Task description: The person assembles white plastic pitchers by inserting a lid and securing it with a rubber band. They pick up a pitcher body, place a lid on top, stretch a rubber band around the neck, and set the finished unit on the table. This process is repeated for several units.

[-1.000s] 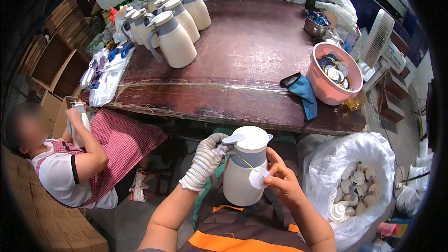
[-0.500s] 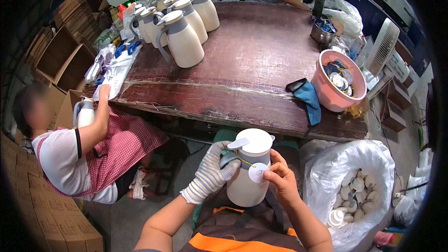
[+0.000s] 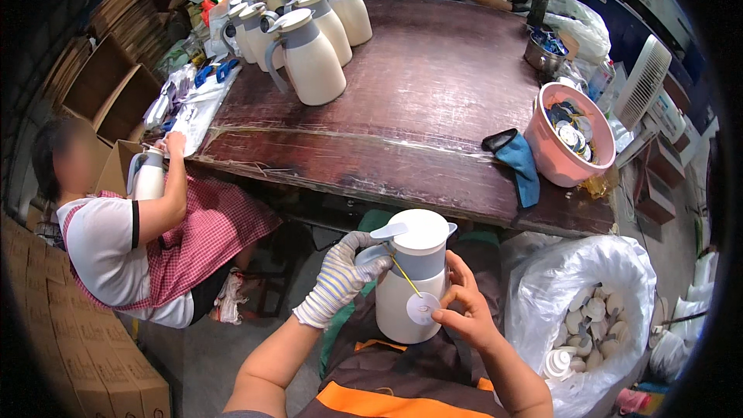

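While the big dark wooden table [image 3: 433, 101] fills most of the view, the real action is just off its near edge, in the person's lap. At the table's far left corner stands a cluster of cream jugs [image 3: 309, 39]. On its right edge sits a pink bowl [image 3: 569, 135] of round discs, with a blue cloth [image 3: 522, 166] beside it. Past its near right corner there's a white sack [image 3: 588, 317] of caps, and off the left edge a seated co-worker [image 3: 131, 232] handles another jug.

The jug [image 3: 412, 279] being worked on sits upright below the near edge. The left hand [image 3: 340, 279], in a striped glove, is wrapped around its handle side up by the lid. The right hand [image 3: 464, 310] is bare and pinches a small round tag [image 3: 422, 308] on a yellow string against the jug's body.

Looks to me like the tag-hanging step. Next move probably needs the string seated around the neck.

Compared with a second ago, the jug has swung so the spout lever faces left and the tag sits lower.
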A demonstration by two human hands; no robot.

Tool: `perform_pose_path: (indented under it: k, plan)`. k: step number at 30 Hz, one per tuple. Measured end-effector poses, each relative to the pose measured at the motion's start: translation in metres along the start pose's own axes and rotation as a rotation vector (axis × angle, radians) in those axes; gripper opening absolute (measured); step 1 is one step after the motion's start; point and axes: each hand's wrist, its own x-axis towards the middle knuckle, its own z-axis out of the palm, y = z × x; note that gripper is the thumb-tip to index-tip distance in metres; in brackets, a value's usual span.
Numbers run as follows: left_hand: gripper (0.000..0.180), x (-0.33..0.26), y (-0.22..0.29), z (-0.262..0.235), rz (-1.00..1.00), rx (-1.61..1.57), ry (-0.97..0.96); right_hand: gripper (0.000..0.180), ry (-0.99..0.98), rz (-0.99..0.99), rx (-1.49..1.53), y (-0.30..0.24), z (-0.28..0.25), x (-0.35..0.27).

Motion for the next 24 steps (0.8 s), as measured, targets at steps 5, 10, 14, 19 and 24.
perform_pose_path:
  k: [5, 10, 14, 19, 24]
  plan:
    - [0.040, -0.004, 0.016, 0.009, -0.074, -0.028, -0.032, 0.014, 0.084, -0.066, -0.391, -0.003, 0.016, -0.001]
    - [0.037, -0.002, 0.009, 0.014, -0.064, -0.095, -0.088, 0.014, 0.195, -0.040, -0.466, 0.002, 0.021, -0.005]
    - [0.039, -0.002, 0.008, 0.016, 0.011, -0.056, -0.031, 0.018, 0.218, -0.040, -0.423, -0.003, 0.018, -0.001]
    - [0.050, -0.016, 0.045, -0.014, 0.160, -0.129, 0.076, 0.035, 0.243, 0.100, 0.048, -0.014, -0.003, -0.004]
    - [0.045, 0.008, 0.086, -0.071, 0.587, -0.172, 0.335, 0.037, 0.199, 0.254, 0.107, -0.007, -0.011, -0.014]
